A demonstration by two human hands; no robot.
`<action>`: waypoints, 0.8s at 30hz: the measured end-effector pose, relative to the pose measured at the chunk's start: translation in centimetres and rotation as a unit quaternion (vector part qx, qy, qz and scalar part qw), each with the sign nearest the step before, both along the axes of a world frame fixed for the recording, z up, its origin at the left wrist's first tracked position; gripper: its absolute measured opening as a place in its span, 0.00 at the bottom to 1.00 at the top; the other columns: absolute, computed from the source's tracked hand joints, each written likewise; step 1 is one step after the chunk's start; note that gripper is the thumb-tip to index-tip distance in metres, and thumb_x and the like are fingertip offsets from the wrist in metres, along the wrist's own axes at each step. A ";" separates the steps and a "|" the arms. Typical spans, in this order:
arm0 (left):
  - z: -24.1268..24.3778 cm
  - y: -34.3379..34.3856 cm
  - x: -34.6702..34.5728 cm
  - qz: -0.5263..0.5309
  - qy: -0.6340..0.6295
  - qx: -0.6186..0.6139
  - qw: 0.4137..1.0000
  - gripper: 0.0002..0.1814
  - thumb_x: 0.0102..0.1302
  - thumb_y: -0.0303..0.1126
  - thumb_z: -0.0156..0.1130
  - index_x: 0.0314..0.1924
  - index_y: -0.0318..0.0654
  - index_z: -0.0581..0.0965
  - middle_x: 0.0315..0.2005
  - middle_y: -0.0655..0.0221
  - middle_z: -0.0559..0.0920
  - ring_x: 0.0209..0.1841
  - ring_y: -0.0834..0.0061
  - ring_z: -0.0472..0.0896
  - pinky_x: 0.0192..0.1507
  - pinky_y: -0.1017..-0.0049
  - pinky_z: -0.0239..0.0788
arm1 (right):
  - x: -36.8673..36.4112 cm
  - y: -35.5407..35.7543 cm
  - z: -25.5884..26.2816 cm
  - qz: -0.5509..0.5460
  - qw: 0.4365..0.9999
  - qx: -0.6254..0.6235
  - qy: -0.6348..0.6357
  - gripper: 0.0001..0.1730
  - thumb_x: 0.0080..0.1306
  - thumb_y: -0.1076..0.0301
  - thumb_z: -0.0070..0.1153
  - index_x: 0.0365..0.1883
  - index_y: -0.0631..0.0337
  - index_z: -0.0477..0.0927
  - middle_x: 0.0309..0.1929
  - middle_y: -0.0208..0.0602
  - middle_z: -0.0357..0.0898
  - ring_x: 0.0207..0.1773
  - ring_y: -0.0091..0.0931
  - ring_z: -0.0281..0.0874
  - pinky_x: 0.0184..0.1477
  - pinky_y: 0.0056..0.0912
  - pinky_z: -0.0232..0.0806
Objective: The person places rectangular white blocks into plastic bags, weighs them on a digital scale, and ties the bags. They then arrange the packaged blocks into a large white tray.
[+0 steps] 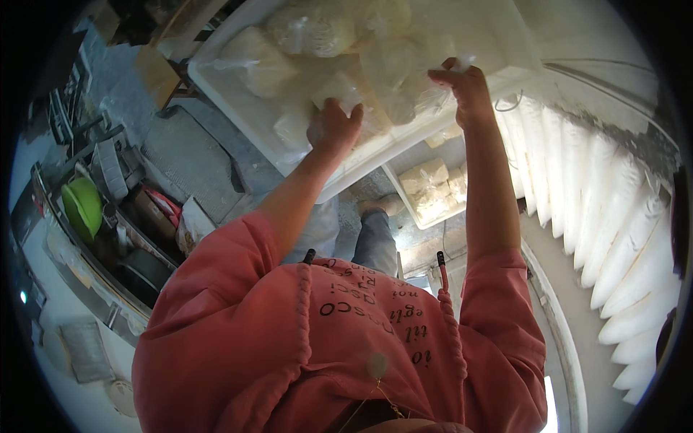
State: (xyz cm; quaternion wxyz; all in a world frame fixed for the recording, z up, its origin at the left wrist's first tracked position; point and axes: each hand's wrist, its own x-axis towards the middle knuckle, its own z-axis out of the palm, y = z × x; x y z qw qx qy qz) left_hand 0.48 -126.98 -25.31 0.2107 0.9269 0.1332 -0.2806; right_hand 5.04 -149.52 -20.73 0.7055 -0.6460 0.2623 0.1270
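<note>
A large white plastic tub stands before me, holding several clear plastic bags with pale contents. My right hand pinches thin clear film at the tub's right side, with a bit of it poking out above the fingers. Lower and to the left, my left hand grips a clear plastic bag, its thumb apart from the fingers. Whether both hands hold the same bag I cannot tell. Another filled bag lies at the tub's left, and a rounder one rests farther back.
Below the tub, a white tray on the floor holds wrapped pale blocks. Stacked white sacks line the right side. At left, a cluttered shelf bears a green bowl. A grey mat covers the floor beside the tub.
</note>
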 end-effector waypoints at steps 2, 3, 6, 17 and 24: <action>-1.1 0.1 0.1 -0.039 0.001 0.017 0.999 0.30 0.57 0.56 0.57 0.45 0.35 0.73 0.41 0.51 0.80 0.44 0.51 0.79 0.46 0.57 0.70 | -2.1 0.0 3.4 -0.075 0.997 0.011 -0.032 0.09 0.45 0.76 0.64 0.21 0.61 0.75 0.20 0.21 0.68 0.24 0.15 0.63 0.27 0.22 0.54; -0.7 -0.1 0.5 -0.064 0.016 0.029 0.997 0.30 0.57 0.57 0.56 0.46 0.35 0.72 0.41 0.51 0.80 0.44 0.52 0.79 0.46 0.58 0.70 | -3.3 0.1 5.1 -0.106 0.993 -0.001 -0.047 0.09 0.45 0.77 0.64 0.22 0.62 0.75 0.21 0.21 0.69 0.24 0.15 0.63 0.28 0.22 0.55; 0.9 -1.0 2.1 -0.121 0.046 0.057 0.990 0.30 0.57 0.58 0.53 0.43 0.36 0.75 0.40 0.50 0.81 0.43 0.52 0.80 0.46 0.58 0.70 | -7.3 -0.2 10.1 -0.193 0.974 0.000 -0.117 0.10 0.47 0.81 0.62 0.28 0.63 0.76 0.25 0.25 0.71 0.28 0.16 0.67 0.34 0.20 0.59; -1.7 2.0 -0.1 0.228 -0.005 -0.361 0.904 0.05 0.53 0.28 0.52 0.24 0.33 0.71 0.17 0.65 0.74 0.16 0.75 0.72 0.20 0.76 0.68 | -24.4 -3.1 1.8 -0.306 0.948 0.008 0.093 0.11 0.50 0.77 0.62 0.28 0.59 0.73 0.26 0.25 0.70 0.32 0.18 0.68 0.36 0.21 0.58; -2.5 3.9 0.5 0.281 0.024 -0.357 0.891 0.03 0.53 0.27 0.56 0.27 0.38 0.71 0.25 0.68 0.74 0.24 0.75 0.73 0.25 0.77 0.69 | -32.8 -1.2 -23.1 -0.420 0.879 0.139 0.177 0.12 0.48 0.72 0.65 0.24 0.52 0.71 0.22 0.18 0.63 0.27 0.15 0.58 0.29 0.22 0.50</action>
